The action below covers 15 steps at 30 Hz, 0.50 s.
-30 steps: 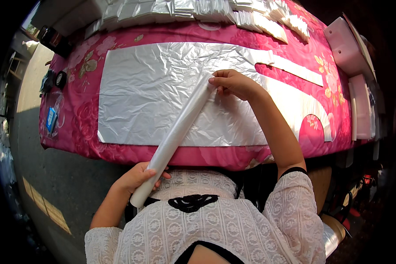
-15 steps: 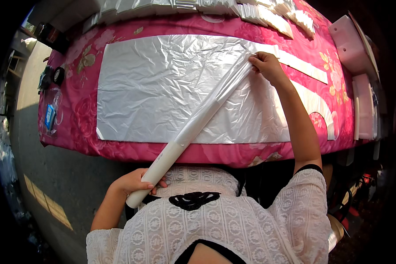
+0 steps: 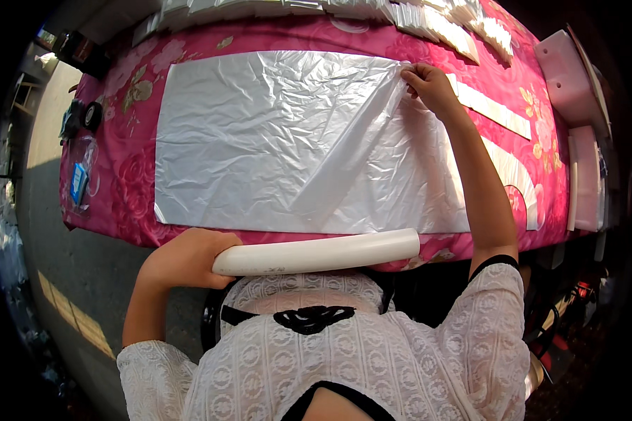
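Observation:
A large, crinkled white plastic bag (image 3: 246,140) with cut-out handles lies across the table, its handle straps reaching to the right. My right hand (image 3: 428,88) pinches the film at its far side, near the base of the far handle. From those fingers a diagonal fold runs down toward the near left. Gripped by one end in my left hand (image 3: 193,258) is a white plastic pipe (image 3: 323,252). The pipe lies nearly level in front of the table's near edge, with its other end pointing right, clear of the bag's fold. The left fingertips are hidden.
A pink floral tablecloth (image 3: 130,203) covers the table. Stacks of folded white film (image 3: 428,24) line the far side. A black jar (image 3: 81,52), a tape roll (image 3: 91,116) and a blue packet (image 3: 79,181) sit at the left. White foam boxes (image 3: 569,74) stand at the right.
The pipe has come out of the bag's diagonal fold and swung from slanting to nearly level. My left hand rose with it. The right hand stays pinched on the film, almost in the same place.

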### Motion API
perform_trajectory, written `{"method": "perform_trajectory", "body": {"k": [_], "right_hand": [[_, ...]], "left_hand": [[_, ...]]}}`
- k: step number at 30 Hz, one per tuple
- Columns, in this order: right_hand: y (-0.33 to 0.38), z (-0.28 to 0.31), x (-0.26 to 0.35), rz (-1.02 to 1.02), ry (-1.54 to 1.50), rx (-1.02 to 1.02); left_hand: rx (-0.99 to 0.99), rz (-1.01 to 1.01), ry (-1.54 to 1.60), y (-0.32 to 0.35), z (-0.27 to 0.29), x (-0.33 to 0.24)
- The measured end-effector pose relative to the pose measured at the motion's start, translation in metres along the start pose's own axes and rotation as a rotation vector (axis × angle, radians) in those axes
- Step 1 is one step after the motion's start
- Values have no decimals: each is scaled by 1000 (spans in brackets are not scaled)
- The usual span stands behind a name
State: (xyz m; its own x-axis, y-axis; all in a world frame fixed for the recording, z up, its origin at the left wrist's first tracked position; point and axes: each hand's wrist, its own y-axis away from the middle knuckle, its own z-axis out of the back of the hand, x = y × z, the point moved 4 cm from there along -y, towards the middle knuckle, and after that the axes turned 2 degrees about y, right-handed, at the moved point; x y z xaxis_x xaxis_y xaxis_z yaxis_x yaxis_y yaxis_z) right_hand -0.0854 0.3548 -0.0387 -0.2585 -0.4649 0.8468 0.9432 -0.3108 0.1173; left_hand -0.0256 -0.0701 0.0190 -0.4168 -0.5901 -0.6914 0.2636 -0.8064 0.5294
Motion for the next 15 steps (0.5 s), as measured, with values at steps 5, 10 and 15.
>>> {"method": "perform_trajectory", "body": {"k": [5, 10, 15], "right_hand": [[-12, -44, 19, 114, 40, 99], [-17, -49, 28, 56, 36, 266], [-23, -47, 25, 14, -53, 357]], "left_hand": [[-498, -240, -282, -60, 22, -41], [-544, -1078, -630, -78, -27, -55], [-147, -606, -550, -98, -59, -32]]}}
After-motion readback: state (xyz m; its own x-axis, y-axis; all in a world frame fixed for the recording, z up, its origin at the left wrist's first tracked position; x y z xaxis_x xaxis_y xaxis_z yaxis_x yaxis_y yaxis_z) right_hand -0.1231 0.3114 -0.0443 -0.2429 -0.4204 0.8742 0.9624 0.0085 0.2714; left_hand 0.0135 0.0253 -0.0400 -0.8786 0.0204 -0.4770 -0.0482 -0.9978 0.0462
